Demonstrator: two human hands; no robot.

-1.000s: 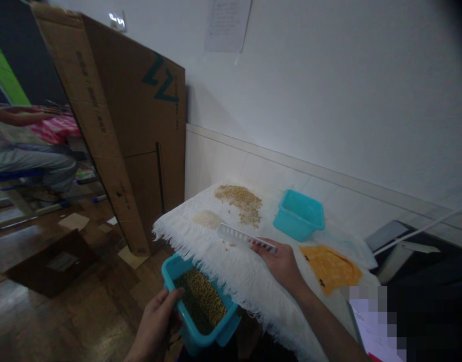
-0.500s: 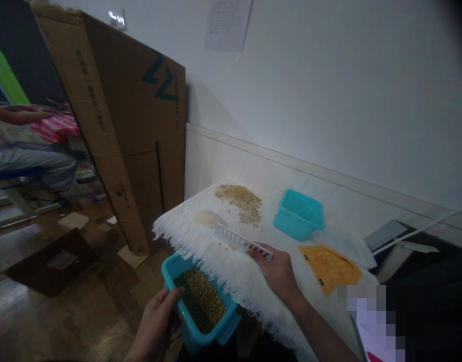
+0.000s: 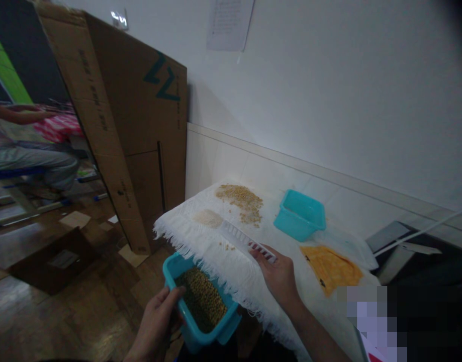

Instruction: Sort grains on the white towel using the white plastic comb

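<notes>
My left hand (image 3: 163, 311) grips the near left rim of a turquoise plastic bin (image 3: 169, 274), held just below the fringed edge of the white cloth (image 3: 246, 281). Inside lie yellowish beans (image 3: 208, 294) and smaller dark green ones (image 3: 193, 299). A white slotted plastic strip (image 3: 234, 236) is in my right hand (image 3: 278, 274), fingers closed on its near end. Its far end reaches beside a pale grain pile (image 3: 208, 217) on the cloth. Several loose beans (image 3: 226, 246) lie on the near side of the strip. Farther back spreads a patch of beans mixed with pale grains (image 3: 242, 201).
A second turquoise bin (image 3: 300, 213) stands at the back right of the cloth, with an orange cloth bag (image 3: 332, 266) in front of it. A tall cardboard box (image 3: 140, 130) rises at the left. Beyond it, a person (image 3: 27, 146) sits near pink checked fabric.
The strip has shifted slightly away and to the right, off the loose beans toward the pale grain pile. My left hand and the held bin stay in nearly the same place.
</notes>
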